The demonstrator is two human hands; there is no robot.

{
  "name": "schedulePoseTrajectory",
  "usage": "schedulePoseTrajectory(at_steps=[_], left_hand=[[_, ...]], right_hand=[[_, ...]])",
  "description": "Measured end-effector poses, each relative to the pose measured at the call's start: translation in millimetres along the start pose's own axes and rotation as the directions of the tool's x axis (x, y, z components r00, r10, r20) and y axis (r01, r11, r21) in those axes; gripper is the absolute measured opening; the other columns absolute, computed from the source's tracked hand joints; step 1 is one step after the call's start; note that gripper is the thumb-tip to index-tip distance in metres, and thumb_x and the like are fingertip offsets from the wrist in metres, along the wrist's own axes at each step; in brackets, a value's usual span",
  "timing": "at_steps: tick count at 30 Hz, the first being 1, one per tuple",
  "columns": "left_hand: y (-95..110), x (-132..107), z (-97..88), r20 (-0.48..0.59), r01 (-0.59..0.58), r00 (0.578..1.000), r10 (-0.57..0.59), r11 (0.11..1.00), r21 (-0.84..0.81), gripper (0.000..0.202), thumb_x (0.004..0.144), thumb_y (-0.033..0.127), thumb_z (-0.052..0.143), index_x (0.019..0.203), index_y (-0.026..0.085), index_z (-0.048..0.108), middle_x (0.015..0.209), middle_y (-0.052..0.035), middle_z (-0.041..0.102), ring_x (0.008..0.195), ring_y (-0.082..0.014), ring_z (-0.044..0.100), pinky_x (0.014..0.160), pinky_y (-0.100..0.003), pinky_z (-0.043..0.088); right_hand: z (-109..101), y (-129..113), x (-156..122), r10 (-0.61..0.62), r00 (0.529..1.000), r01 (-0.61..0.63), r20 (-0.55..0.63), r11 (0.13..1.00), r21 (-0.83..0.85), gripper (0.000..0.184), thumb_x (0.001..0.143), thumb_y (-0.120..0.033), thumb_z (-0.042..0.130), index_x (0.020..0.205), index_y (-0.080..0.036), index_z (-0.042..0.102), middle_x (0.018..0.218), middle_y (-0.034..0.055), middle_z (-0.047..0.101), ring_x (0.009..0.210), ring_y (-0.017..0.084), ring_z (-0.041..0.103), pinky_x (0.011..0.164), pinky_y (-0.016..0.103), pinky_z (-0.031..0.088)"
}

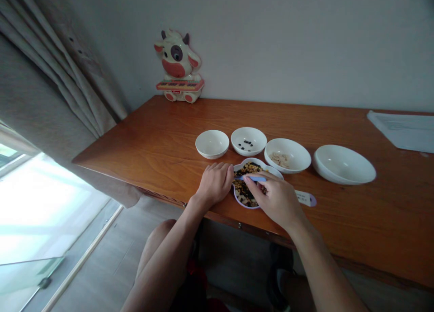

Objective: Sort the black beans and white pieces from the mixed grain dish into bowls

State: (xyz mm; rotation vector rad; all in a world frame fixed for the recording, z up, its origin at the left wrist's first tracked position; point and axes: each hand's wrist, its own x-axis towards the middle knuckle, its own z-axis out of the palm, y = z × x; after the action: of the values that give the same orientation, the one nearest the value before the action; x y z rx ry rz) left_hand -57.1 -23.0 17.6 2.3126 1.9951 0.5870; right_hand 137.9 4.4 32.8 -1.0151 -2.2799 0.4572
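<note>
1. Right hand (276, 201) was closed in a pinch on blue tweezers (254, 178), held level with the tip over the beans. Whether the tip gripped a bean could not be told.
2. Left hand (215, 184) held nothing; its slightly curled fingertips (230, 167) lay at the dish rim.
3. Scalloped white dish (239, 200) sat between both hands, holding mixed yellow beans, black beans and pale pieces.
4. Behind it stood a row of white bowls: small bowl (212, 144), bowl of black beans (248, 141), bowl of pale seeds (298, 156), wide bowl (344, 164).
5. All rested on a wooden table (135, 149). Label card (305, 198) lay just right of the dish. Toy cow (179, 68) stood at the far edge; paper sheet (403, 131) lay far right.
</note>
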Motion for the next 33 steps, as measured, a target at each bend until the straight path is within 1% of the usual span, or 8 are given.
schedulePoseTrajectory(at_steps=[10, 12, 16, 23, 26, 29, 31, 33], left_hand=[[0.3, -0.1, -0.5, -0.003, 0.005, 1.0, -0.005, 1.0, -0.003, 0.038, 0.108, 0.028, 0.028, 0.086, 0.019, 0.058, 0.089, -0.0064, 0.07, 0.082, -0.0203, 0.065, 0.076, -0.033, 0.046], [0.2, -0.2, -0.6, -0.002, 0.003, 1.0, -0.003, 1.0, 0.002, 0.038, 0.108, 0.028, 0.028, 0.086, 0.019, 0.058, 0.089, -0.0064, 0.07, 0.082, -0.0201, 0.064, 0.076, -0.032, 0.045], [0.5, -0.3, -1.5, -0.002, 0.003, 1.0, -0.003, 1.0, 0.002, 0.039, 0.109, 0.029, 0.028, 0.085, 0.02, 0.057, 0.088, -0.0064, 0.069, 0.08, -0.0201, 0.064, 0.076, -0.032, 0.045], [1.2, -0.3, -1.6, -0.01, 0.012, 1.0, -0.012, 1.0, -0.018, 0.037, 0.108, 0.028, 0.029, 0.084, 0.02, 0.057, 0.088, -0.0065, 0.07, 0.08, -0.0205, 0.064, 0.077, -0.033, 0.046], [0.8, -0.1, -0.7, -0.006, 0.018, 1.0, -0.018, 1.0, -0.021, 0.038, 0.108, 0.028, 0.029, 0.083, 0.02, 0.056, 0.088, -0.0064, 0.07, 0.08, -0.0205, 0.064, 0.077, -0.033, 0.046], [0.8, 0.1, -0.3, -0.002, 0.017, 1.0, -0.017, 1.0, -0.014, 0.038, 0.108, 0.028, 0.029, 0.083, 0.02, 0.057, 0.087, -0.0065, 0.07, 0.08, -0.0209, 0.064, 0.077, -0.033, 0.046], [1.2, 0.2, -0.3, -0.003, 0.017, 1.0, -0.017, 1.0, -0.011, 0.038, 0.108, 0.027, 0.03, 0.083, 0.02, 0.057, 0.088, -0.0067, 0.07, 0.081, -0.021, 0.064, 0.077, -0.033, 0.046], [1.7, 0.3, -0.6, -0.005, 0.021, 1.0, -0.021, 1.0, -0.012, 0.037, 0.108, 0.027, 0.03, 0.083, 0.02, 0.057, 0.088, -0.0068, 0.071, 0.08, -0.0209, 0.064, 0.077, -0.033, 0.046]], right_hand=[[0.9, 0.6, -1.7, -0.022, 0.997, 0.022, -0.067, 1.0, 0.001, 0.024, 0.1, -0.034, 0.055, 0.101, -0.021, 0.076, 0.108, 0.0064, 0.078, 0.099, 0.023, 0.073, 0.084, 0.036, 0.056], [-0.1, 0.7, -2.3, -0.032, 0.996, 0.032, -0.081, 0.999, -0.004, 0.025, 0.099, -0.034, 0.055, 0.098, -0.021, 0.076, 0.106, 0.007, 0.079, 0.097, 0.023, 0.073, 0.082, 0.035, 0.056], [-3.8, 2.4, -3.3, -0.051, 0.991, 0.049, -0.123, 0.999, -0.019, 0.025, 0.099, -0.033, 0.056, 0.091, -0.02, 0.075, 0.101, 0.0081, 0.079, 0.091, 0.023, 0.073, 0.08, 0.034, 0.055], [-16.3, 11.2, -7.0, -0.023, 0.974, 0.018, -0.227, 1.0, -0.023, 0.021, 0.097, -0.033, 0.058, 0.094, -0.02, 0.075, 0.094, 0.006, 0.079, 0.083, 0.021, 0.073, 0.075, 0.032, 0.054], [-25.8, 16.0, -8.1, -0.019, 0.953, 0.002, -0.301, 0.998, -0.057, 0.023, 0.097, -0.033, 0.058, 0.091, -0.019, 0.076, 0.085, 0.0061, 0.078, 0.069, 0.019, 0.07, 0.065, 0.03, 0.052], [-35.6, 24.8, -8.9, -0.022, 0.918, -0.024, -0.395, 0.994, -0.11, 0.026, 0.096, -0.034, 0.058, 0.088, -0.018, 0.076, 0.073, 0.0052, 0.074, 0.053, 0.015, 0.06, 0.053, 0.028, 0.045], [-41.0, 33.4, -10.0, 0.004, 0.892, -0.072, -0.451, 0.988, -0.134, 0.027, 0.096, -0.035, 0.059, 0.086, -0.017, 0.077, 0.067, 0.0044, 0.072, 0.048, 0.014, 0.055, 0.05, 0.028, 0.042], [-45.1, 43.3, -11.9, 0.044, 0.871, -0.127, -0.49, 0.982, -0.137, 0.029, 0.096, -0.036, 0.059, 0.085, -0.016, 0.077, 0.061, 0.0034, 0.069, 0.048, 0.014, 0.055, 0.05, 0.028, 0.041]])
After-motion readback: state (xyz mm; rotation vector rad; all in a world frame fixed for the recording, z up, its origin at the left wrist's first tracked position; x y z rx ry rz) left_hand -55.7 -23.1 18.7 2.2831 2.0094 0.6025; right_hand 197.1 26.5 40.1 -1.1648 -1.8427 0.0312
